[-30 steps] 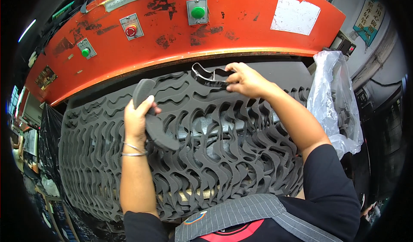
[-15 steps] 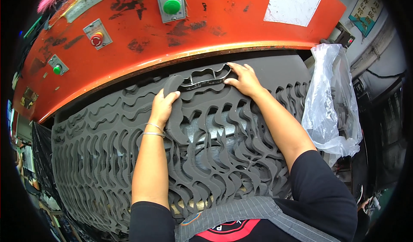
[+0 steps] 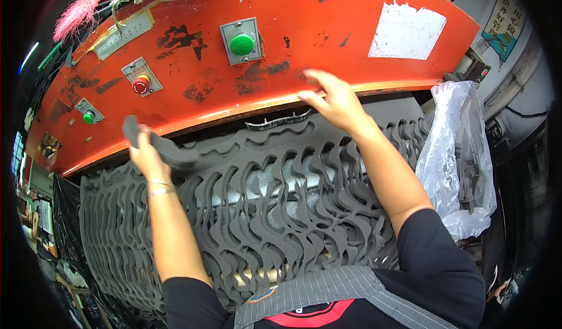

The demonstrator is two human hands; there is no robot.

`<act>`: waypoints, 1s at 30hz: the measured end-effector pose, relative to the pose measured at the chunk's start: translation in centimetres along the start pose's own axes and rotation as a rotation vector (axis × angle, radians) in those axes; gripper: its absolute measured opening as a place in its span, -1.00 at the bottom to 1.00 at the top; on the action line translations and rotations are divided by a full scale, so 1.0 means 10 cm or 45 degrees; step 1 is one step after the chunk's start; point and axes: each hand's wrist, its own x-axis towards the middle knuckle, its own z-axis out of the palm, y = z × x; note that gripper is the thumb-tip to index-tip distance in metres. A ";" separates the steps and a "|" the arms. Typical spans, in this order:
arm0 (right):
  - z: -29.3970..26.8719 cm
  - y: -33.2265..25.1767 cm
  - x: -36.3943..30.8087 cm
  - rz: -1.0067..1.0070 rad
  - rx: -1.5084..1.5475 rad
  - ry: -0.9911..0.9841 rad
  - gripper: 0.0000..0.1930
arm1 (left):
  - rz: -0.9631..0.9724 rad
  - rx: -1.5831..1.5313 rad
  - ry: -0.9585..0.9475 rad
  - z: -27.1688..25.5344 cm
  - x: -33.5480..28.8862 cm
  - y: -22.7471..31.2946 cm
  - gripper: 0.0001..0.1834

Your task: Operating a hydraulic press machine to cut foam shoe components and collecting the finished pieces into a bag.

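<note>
My left hand [image 3: 147,158] grips a curved dark grey foam piece [image 3: 170,151], which is slightly blurred, above the left part of a cut foam sheet [image 3: 366,113]. Wavy slots and curved strips fill much of that sheet. Under the edge of the orange machine [image 3: 328,45], a metal cutting die [image 3: 280,122] rests on the foam, its far part hidden beneath the machine. To the right of the die and above it, my right hand [image 3: 335,102] is raised with thumb and fingers apart, holding nothing, in front of the orange panel.
A green push button [image 3: 241,45], a red knob [image 3: 141,84] and a smaller green button [image 3: 88,118] sit on the panel. A clear plastic bag [image 3: 448,159] with dark foam pieces hangs at the right. Black plastic sheeting [image 3: 65,212] lines the left side.
My left hand has carried the foam piece leftward, away from the die. My right hand has let go of the die and risen. The die now lies farther under the machine's edge.
</note>
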 end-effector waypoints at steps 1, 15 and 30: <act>0.01 -0.18 0.17 -0.087 -0.047 0.053 -0.49 | 0.001 0.082 0.116 0.00 0.15 0.12 -0.77; 0.37 -0.56 0.54 0.151 0.121 -0.053 -0.62 | 0.326 0.705 -0.155 -0.40 0.63 0.70 -0.36; -0.04 -1.48 -0.20 0.240 0.595 -0.800 -0.25 | -0.604 -0.176 -0.759 0.12 -0.84 1.41 -0.56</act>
